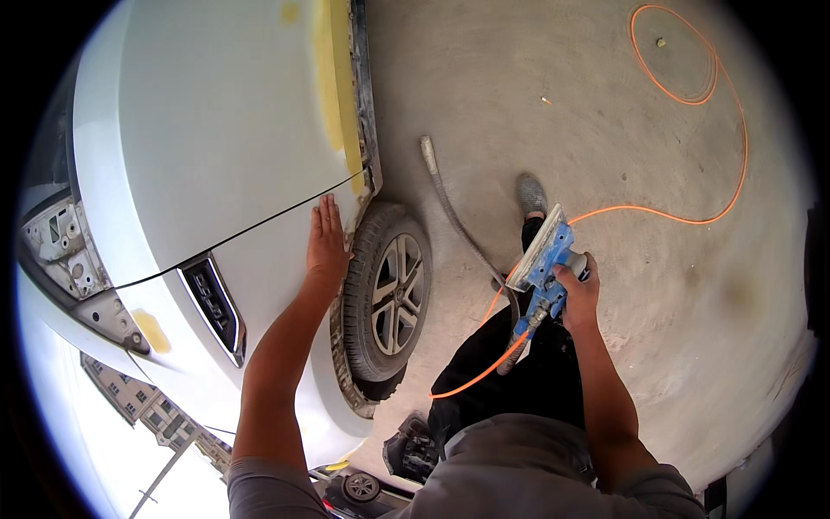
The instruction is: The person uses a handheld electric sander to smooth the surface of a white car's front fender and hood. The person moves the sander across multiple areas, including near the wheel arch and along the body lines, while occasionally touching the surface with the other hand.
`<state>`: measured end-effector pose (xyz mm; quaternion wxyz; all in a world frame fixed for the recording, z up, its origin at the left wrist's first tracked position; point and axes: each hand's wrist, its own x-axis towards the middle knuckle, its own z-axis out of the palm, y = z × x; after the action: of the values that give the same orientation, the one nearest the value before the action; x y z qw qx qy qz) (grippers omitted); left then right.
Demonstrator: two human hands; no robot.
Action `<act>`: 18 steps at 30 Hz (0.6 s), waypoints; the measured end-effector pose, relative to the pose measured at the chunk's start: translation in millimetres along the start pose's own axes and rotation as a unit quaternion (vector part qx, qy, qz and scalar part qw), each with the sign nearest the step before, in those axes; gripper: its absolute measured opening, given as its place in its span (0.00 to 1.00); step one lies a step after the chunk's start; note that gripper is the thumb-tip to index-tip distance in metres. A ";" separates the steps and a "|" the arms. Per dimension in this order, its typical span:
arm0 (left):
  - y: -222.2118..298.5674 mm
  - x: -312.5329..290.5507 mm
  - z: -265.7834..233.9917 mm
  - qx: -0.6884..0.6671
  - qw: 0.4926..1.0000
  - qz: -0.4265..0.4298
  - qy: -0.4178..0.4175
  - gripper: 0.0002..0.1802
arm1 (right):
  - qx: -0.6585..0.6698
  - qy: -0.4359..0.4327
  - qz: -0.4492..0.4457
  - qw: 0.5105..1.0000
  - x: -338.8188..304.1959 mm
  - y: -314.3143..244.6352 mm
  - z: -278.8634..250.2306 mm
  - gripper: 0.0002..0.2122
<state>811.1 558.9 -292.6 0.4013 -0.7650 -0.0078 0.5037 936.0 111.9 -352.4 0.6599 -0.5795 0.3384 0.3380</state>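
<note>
My left hand (327, 240) lies flat against the white fender (278, 259) of a car, fingers stretched out toward the door seam, just above the wheel (393, 294). In my right hand (581, 290) is a blue air sander (545, 272), gripped by its body and held away from the car. Its flat pale pad (536, 246) is tilted up and touches nothing. An orange air hose (484, 374) and a grey dust hose (462, 216) run from the sander's lower end. My fingertips around the sander are partly hidden.
Yellow filler patches mark the door edge (328, 78) and the front of the fender (151, 331). A black vent trim (212, 303) sits in the fender. More orange hose (743, 147) loops across the concrete floor (519, 52). A dark car part (411, 450) lies behind my legs.
</note>
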 end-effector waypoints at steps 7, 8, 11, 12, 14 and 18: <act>7.3 22.1 6.9 0.052 0.998 0.026 0.000 0.63 | -0.011 -0.036 -0.020 0.999 23.1 -7.6 -16.2 0.45; 7.7 13.1 6.7 0.042 0.999 0.018 0.004 0.63 | -0.019 -0.043 -0.021 0.999 22.5 -10.6 -15.9 0.45; 1.8 -22.5 10.2 0.025 0.999 -0.007 0.019 0.63 | -0.037 -0.028 -0.030 0.998 2.5 -15.3 -6.0 0.45; 1.3 -35.8 12.5 0.022 0.999 -0.012 0.026 0.63 | -0.042 -0.018 -0.038 0.998 -4.8 -17.4 -0.4 0.45; 5.7 -63.6 22.5 0.004 0.999 -0.019 0.030 0.62 | -0.062 -0.031 -0.039 0.997 -16.8 -17.8 7.3 0.45; 21.6 -123.5 48.3 -0.024 0.996 -0.056 0.072 0.61 | -0.098 -0.063 -0.064 0.991 -52.0 -29.3 23.2 0.45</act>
<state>704.2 522.1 -219.9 0.4095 -0.8072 -0.0339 0.4238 933.6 129.2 -290.8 0.6400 -0.6393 0.2243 0.3625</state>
